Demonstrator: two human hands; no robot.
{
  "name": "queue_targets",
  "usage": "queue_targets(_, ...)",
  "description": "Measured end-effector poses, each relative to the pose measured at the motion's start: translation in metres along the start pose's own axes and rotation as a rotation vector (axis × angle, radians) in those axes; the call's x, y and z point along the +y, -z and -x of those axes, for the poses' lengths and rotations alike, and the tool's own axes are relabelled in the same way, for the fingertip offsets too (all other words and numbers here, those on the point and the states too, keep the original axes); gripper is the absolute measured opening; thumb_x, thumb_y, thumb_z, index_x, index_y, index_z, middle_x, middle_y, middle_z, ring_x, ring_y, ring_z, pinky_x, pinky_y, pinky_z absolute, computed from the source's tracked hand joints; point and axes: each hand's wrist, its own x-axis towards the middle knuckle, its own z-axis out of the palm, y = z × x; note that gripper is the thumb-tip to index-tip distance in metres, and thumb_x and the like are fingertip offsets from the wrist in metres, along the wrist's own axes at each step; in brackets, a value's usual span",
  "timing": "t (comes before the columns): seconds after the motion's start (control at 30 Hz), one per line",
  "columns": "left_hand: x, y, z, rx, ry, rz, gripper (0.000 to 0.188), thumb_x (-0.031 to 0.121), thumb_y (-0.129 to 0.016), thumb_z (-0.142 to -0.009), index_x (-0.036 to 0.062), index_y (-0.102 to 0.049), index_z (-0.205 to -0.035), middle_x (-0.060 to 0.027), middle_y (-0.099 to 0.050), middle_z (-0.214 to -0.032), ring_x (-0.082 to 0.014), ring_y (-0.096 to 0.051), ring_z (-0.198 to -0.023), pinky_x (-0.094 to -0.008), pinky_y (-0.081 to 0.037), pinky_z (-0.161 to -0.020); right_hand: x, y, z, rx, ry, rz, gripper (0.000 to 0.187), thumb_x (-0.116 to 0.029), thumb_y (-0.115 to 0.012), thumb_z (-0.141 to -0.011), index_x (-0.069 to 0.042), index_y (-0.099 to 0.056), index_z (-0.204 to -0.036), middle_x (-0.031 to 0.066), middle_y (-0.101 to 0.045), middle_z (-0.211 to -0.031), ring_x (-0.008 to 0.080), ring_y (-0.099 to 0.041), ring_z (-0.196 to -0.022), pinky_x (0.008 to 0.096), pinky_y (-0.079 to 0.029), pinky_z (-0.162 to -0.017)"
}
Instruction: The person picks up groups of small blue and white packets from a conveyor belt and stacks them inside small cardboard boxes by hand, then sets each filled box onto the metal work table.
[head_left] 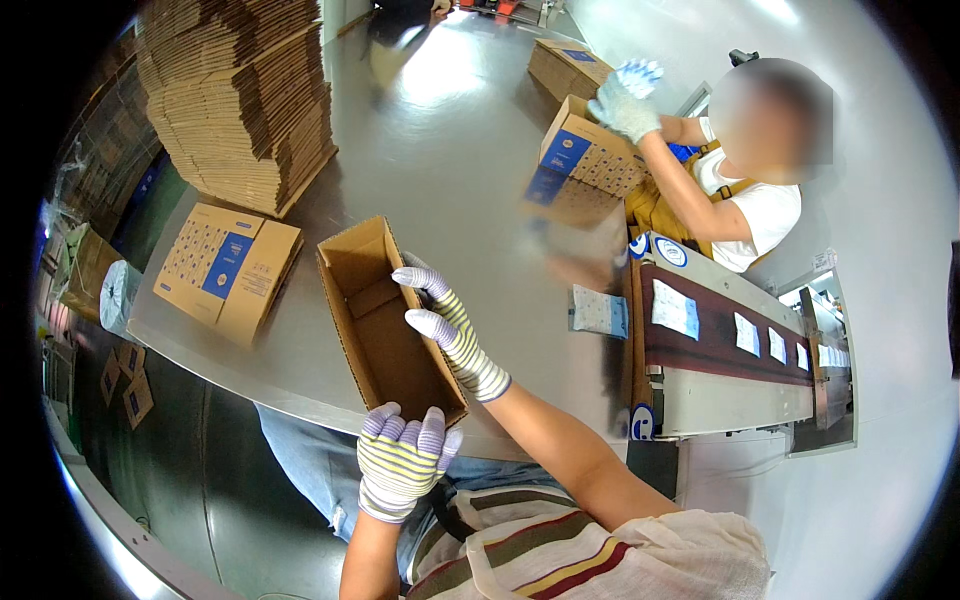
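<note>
An open-topped brown cardboard box [385, 320] stands at a slant on the metal table in front of me, and I can see its bare inner walls and bottom. My left hand [407, 458], in a striped knit glove, is closed over the box's near end, with its fingers hooked on the rim. On the right long wall lies my right hand [455, 330], gloved alike, its fingertips curled over the top edge and the palm outside. Both hands grip this one box.
Flattened cartons [235, 110] form a tall stack at the far left; one printed carton [225, 265] lies before it. At right, a conveyor [730, 360] carries several white-and-blue packets, with another packet [600, 310] by its end. A gloved co-worker [740, 200] handles a printed box [585, 155].
</note>
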Motion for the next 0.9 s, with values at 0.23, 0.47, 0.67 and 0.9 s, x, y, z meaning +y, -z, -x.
queue_targets(0.23,0.0004,-0.0021,-0.0004,0.011,-0.003,-0.009,0.029,0.024,-0.073,-0.073,0.0072,-0.061,-0.093,-0.0023,-0.047,-0.064,-0.0197,-0.048,-0.06,-0.0393,-0.048,-0.077,0.0002,0.0016,0.0014,0.02,-0.007,0.037,0.045,-0.025,-0.06,-0.085,-0.013,-0.054,-0.127,0.0139,-0.032,-0.148,0.0291,-0.024,-0.141,0.0412,-0.017,-0.116)
queue_targets(0.47,-0.0002,-0.0037,-0.0003,0.013,-0.007,-0.015,0.03,0.025,-0.073,-0.073,0.007,-0.061,-0.093,-0.0026,-0.046,-0.065,-0.0203,-0.048,-0.061,-0.0396,-0.048,-0.077,0.0037,0.003,0.0009,0.028,-0.004,0.043,0.044,-0.024,-0.059,-0.085,-0.012,-0.054,-0.128,0.0142,-0.033,-0.148,0.0286,-0.025,-0.141,0.0407,-0.018,-0.115)
queue_targets(0.67,0.0008,-0.0043,0.0001,0.017,-0.005,-0.011,0.03,0.024,-0.074,-0.073,0.0068,-0.061,-0.093,-0.0026,-0.046,-0.065,-0.0204,-0.047,-0.06,-0.0397,-0.048,-0.077,0.0022,0.002,0.0001,0.025,-0.003,0.006,0.047,-0.027,-0.06,-0.083,-0.013,-0.054,-0.128,0.0141,-0.032,-0.148,0.0294,-0.024,-0.141,0.0401,-0.016,-0.116)
queue_targets(0.9,0.0009,-0.0043,-0.0001,0.012,-0.006,0.0,0.029,0.023,-0.074,-0.073,0.007,-0.061,-0.094,-0.0023,-0.046,-0.065,-0.02,-0.047,-0.06,-0.0396,-0.048,-0.077,-0.0012,0.0005,0.0007,0.047,-0.035,0.015,0.049,-0.028,-0.06,-0.081,-0.014,-0.054,-0.128,0.0135,-0.033,-0.148,0.0287,-0.025,-0.141,0.0402,-0.016,-0.116)
